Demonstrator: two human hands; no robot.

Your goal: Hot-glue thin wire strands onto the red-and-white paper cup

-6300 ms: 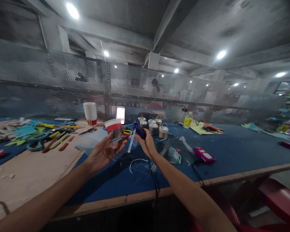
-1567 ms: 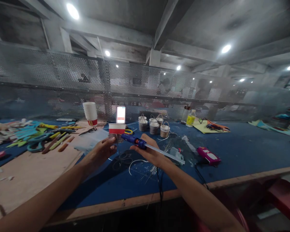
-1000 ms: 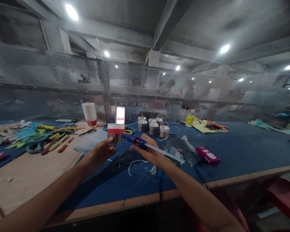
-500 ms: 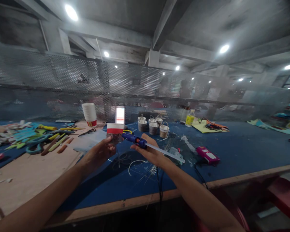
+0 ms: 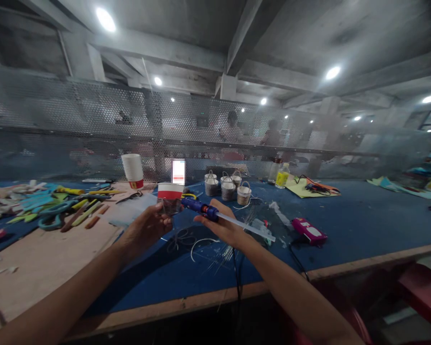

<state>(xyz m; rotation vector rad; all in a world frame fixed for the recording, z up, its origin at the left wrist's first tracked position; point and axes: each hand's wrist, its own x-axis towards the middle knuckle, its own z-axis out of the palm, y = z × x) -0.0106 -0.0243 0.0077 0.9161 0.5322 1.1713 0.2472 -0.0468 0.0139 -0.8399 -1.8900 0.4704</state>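
Cup in hand: the left hand pinches a white paper cup with a red band by its lower wall, upright above the blue worktop; its contents cannot be seen.
Glue gun: the right hand has its grip closed round a blue hot-glue gun with a clear glue stick, nozzle touching the cup's side.
Other containers: a stack of white paper cups stands upside down at the back left; four small grey handled buckets stand behind the hands, contents hidden; a clear bottle with a yellow label is further right.
Change: six seconds ago the cup was tilted and the gun upright; since then the gun lies level, and both hands hold steady.
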